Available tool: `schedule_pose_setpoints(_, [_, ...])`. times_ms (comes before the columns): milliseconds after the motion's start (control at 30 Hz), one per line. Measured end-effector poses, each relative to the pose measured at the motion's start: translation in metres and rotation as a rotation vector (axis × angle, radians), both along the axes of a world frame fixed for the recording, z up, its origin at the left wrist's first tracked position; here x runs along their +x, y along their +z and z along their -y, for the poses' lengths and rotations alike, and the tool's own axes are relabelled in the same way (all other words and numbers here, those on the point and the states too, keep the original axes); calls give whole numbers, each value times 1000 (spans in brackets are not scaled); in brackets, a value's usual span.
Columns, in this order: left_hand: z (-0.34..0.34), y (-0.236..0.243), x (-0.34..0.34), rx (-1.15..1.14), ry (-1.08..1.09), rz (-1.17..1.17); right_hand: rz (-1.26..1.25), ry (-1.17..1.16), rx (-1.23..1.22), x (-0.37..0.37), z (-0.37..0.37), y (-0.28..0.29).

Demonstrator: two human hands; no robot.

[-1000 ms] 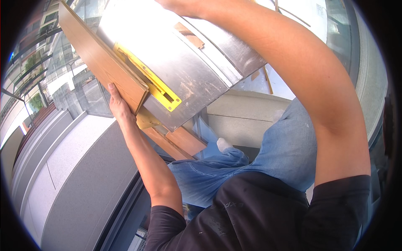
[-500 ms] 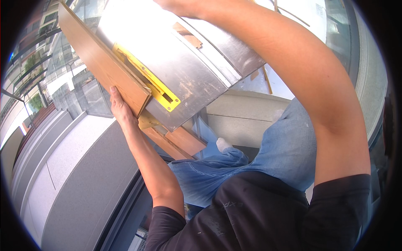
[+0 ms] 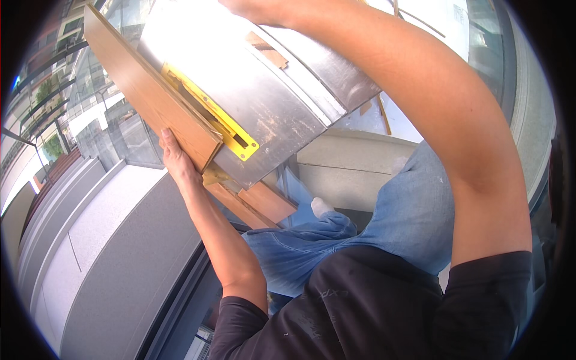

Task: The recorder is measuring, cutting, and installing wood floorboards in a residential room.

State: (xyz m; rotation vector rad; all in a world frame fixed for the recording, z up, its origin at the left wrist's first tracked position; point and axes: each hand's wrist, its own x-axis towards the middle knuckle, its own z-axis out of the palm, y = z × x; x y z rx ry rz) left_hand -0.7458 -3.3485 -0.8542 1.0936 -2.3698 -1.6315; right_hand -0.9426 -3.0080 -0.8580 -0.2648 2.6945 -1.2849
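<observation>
My left hand (image 3: 177, 157) grips the near end of a long wood-grain plank (image 3: 147, 90), thumb lying along its outer side. That plank rests along the left part of a shiny metal tabletop (image 3: 282, 135), beside a long yellow slotted plate (image 3: 234, 135). Farther right, a small brown wood piece (image 3: 269, 51) lies by a pale groove in the metal. At the top edge of the picture my right hand (image 3: 246, 11) reaches to the far part of the tabletop; its fingers are mostly out of view, so what it holds cannot be made out.
More boards (image 3: 267, 198) sit below the tabletop, near my jeans-covered legs and socked foot. A concrete ledge (image 3: 342, 165) runs behind them. Glass railing (image 3: 120, 132) and a curved balcony edge (image 3: 120, 240) are at left, with buildings beyond.
The plank and my left hand have shifted slightly toward me and to the right, along the yellow plate. My right arm is nearly unchanged.
</observation>
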Motion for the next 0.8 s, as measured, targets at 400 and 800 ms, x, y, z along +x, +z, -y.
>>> schedule_pose_setpoints(400, [-15, 8, 10, -7, 6, 46, 20, 3, 33, -1, 0, 3])
schedule_pose_setpoints(800, [-22, 8, 20, -6, 0, 18, 14, 1, 27, -2, 1, 1])
